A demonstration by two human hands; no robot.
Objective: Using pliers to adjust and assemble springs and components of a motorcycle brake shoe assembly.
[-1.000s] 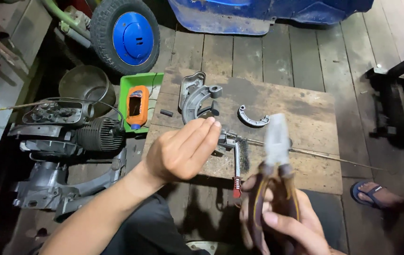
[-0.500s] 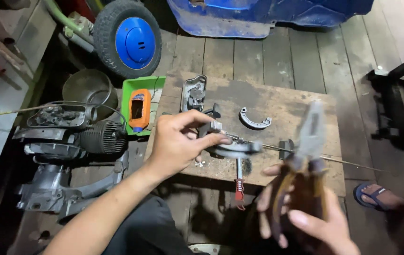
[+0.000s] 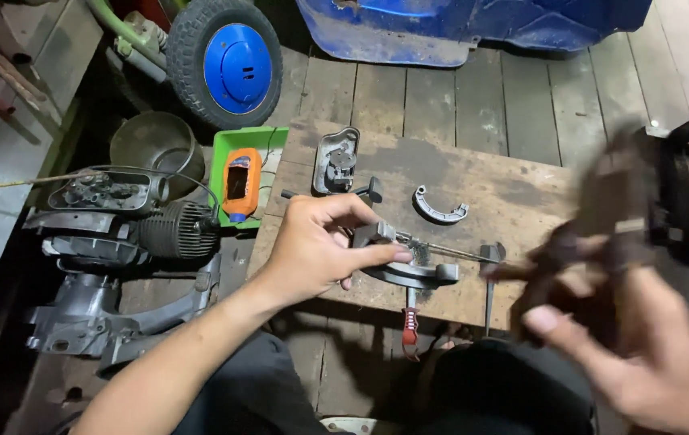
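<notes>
The left hand (image 3: 316, 250) is curling its fingers (image 3: 381, 256) around a grey metal part (image 3: 409, 270), thumb and forefinger pinching it where it is lying on the counter (image 3: 514, 193), a worn wooden board set on the plank floor. A thin rod (image 3: 449, 252) is sticking out of that part toward the right. The right hand (image 3: 643, 354) is blurring badly in front of the camera, fingers clenched on the dark handles of a pair of pliers (image 3: 602, 217), which are pointing up and away, above the counter's right edge. Just below the grey part, a red-handled tool (image 3: 410, 318) is hanging over the counter's near edge. Further out, a curved metal shoe (image 3: 439, 211) is lying mid-counter, with a grey housing cover (image 3: 335, 159) behind it. Off to the left, an orange meter (image 3: 240, 184) is sitting in a green tray (image 3: 224, 149), beside an engine block (image 3: 131, 221), and a blue-hubbed wheel (image 3: 228, 60) is standing beyond.
</notes>
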